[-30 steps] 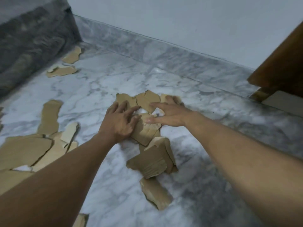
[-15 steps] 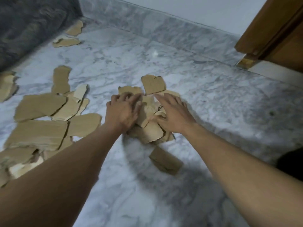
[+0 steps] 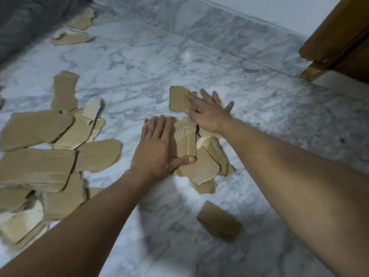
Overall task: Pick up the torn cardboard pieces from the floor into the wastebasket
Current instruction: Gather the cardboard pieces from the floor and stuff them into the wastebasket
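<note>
A small heap of torn brown cardboard pieces point(image 3: 203, 158) lies on the marble floor at the centre. My left hand point(image 3: 159, 148) rests flat on the heap's left side, fingers apart, thumb lying across a piece. My right hand point(image 3: 209, 112) reaches farther out, fingers spread, pressing on a separate squarish piece point(image 3: 177, 97) at the heap's far side. Neither hand has lifted anything. One loose piece point(image 3: 219, 220) lies alone, nearer to me. No wastebasket is in view.
A large spread of bigger cardboard sheets point(image 3: 40, 156) covers the floor at the left. Two more scraps point(image 3: 69, 39) lie at the far left beside a dark grey sofa point(image 3: 24, 19). A wooden door frame point(image 3: 339, 37) stands at the far right, and a marble skirting point(image 3: 219, 29) runs along the wall.
My right hand has moved forward off the heap onto the far squarish piece. My left hand has flattened on the heap. The view has shifted slightly closer.
</note>
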### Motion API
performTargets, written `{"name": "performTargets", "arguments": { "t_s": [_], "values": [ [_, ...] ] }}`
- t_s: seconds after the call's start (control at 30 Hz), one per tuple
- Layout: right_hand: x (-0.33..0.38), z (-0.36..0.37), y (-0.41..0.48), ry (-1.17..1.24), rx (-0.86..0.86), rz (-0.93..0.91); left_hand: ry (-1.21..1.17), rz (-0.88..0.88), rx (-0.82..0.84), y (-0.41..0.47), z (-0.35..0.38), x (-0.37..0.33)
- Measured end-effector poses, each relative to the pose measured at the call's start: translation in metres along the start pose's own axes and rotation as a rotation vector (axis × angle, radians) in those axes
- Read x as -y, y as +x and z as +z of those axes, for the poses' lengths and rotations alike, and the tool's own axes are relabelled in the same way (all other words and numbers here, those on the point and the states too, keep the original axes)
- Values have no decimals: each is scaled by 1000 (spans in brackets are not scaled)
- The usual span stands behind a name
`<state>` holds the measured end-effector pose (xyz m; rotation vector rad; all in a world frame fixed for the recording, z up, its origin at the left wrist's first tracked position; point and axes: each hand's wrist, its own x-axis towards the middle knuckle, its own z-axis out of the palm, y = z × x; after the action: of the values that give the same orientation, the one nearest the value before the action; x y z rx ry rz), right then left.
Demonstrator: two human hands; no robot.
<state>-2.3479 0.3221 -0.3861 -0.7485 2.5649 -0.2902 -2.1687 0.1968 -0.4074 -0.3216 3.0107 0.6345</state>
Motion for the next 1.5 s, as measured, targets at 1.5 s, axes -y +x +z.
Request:
{"name": "performTargets", "arguments": {
  "t_s": [1.5],
  "values": [
    [-8, -116, -223, 846, -822, 231, -1121, -331, -233, -6, -128, -199]
  ]
}}
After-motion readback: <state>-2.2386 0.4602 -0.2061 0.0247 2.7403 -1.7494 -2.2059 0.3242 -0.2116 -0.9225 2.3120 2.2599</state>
